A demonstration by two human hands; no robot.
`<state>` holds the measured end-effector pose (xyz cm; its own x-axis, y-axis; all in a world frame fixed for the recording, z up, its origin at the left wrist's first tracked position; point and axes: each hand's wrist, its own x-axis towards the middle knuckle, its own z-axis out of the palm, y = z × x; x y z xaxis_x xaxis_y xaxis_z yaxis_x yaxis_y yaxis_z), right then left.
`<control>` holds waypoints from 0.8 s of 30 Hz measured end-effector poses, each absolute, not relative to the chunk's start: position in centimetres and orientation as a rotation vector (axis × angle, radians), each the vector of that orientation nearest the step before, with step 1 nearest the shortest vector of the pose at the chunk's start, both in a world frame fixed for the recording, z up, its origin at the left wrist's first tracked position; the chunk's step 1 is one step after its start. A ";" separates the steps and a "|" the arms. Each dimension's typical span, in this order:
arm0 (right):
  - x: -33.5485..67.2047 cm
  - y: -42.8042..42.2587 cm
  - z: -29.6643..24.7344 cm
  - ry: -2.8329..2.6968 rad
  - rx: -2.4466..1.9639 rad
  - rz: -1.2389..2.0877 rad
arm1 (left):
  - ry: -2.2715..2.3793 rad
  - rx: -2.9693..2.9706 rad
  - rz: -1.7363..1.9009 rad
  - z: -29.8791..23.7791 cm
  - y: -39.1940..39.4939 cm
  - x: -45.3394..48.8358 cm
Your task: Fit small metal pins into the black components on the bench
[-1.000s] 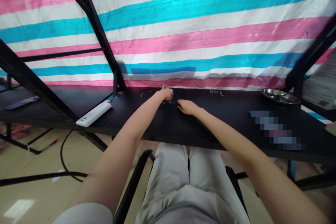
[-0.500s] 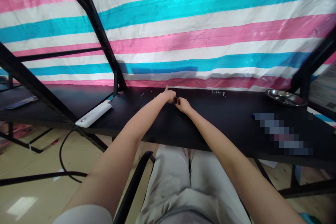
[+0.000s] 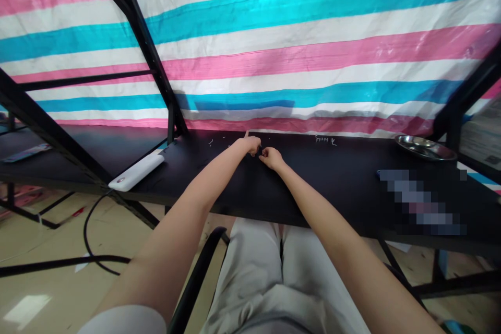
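Both arms reach out over a black table (image 3: 321,182). My left hand (image 3: 249,144) rests near the table's far edge, fingers curled in a pinch with the forefinger sticking up. My right hand (image 3: 271,157) is just beside it, also pinched, the fingertips of both hands meeting on a tiny dark piece (image 3: 259,151) that is too small to name. Small white bits (image 3: 324,139) lie in a short row further right along the far edge, and a few more (image 3: 212,142) lie to the left.
A white power bank (image 3: 136,170) lies on the table at left. A metal dish (image 3: 425,146) stands at far right, beside a blurred patch. Black rack posts frame both sides, a striped tarp hangs behind, and a cable crosses the floor at left.
My right hand has moved left and forward until its fingertips meet those of my left hand. The left hand has barely shifted.
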<state>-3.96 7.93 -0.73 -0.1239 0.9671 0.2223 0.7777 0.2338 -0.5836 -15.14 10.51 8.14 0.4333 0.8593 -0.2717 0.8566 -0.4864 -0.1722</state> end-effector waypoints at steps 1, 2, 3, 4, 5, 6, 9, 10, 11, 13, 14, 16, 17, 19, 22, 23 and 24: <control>-3.9 7.9 -0.7 -1.952 -1.588 0.447 | -1.597 -2.656 0.515 8.2 10.5 -15.1; -3.9 7.9 -0.7 -1.950 -1.584 0.454 | -1.600 -2.657 0.524 8.2 10.5 -15.1; -3.9 7.9 -0.7 -1.947 -1.582 0.463 | -1.596 -2.656 0.533 8.3 10.4 -15.1; -3.9 7.9 -0.8 -1.945 -1.581 0.471 | -1.593 -2.651 0.543 8.3 10.4 -15.1; -3.9 7.9 -0.8 -1.944 -1.582 0.475 | -1.589 -2.646 0.548 8.3 10.4 -15.1; -3.8 8.0 -0.8 -1.944 -1.581 0.476 | -1.588 -2.642 0.550 8.4 10.4 -15.1; -3.8 8.0 -0.9 -1.949 -1.571 0.467 | -1.591 -2.647 0.543 8.5 10.4 -15.2; -3.9 8.0 -0.9 -1.951 -1.571 0.465 | -1.593 -2.650 0.539 8.6 10.4 -15.2; -3.9 8.0 -0.9 -1.957 -1.573 0.463 | -1.593 -2.650 0.535 8.6 10.4 -15.2; -3.9 7.7 -0.7 -1.979 -1.589 0.440 | -1.591 -2.640 0.537 8.8 10.3 -15.2; -3.8 7.5 -0.6 -1.996 -1.600 0.413 | -1.587 -2.633 0.539 8.9 10.3 -15.2; -3.7 7.0 -0.3 -2.040 -1.621 0.328 | -1.583 -2.623 0.548 9.1 10.2 -15.3; -3.6 6.7 -0.2 -2.065 -1.629 0.275 | -1.586 -2.617 0.548 9.3 10.2 -15.3; -3.3 5.9 0.1 -2.114 -1.635 0.171 | -1.585 -2.603 0.518 9.8 10.2 -15.4; -2.8 4.5 0.4 -2.178 -1.638 0.037 | -1.478 -2.631 0.371 10.7 10.0 -15.5; -2.6 4.0 0.5 -2.198 -1.636 -0.002 | -1.411 -2.655 0.304 11.0 9.8 -15.5; -2.4 3.4 0.5 -2.215 -1.634 -0.037 | -1.334 -2.680 0.233 11.3 9.4 -15.4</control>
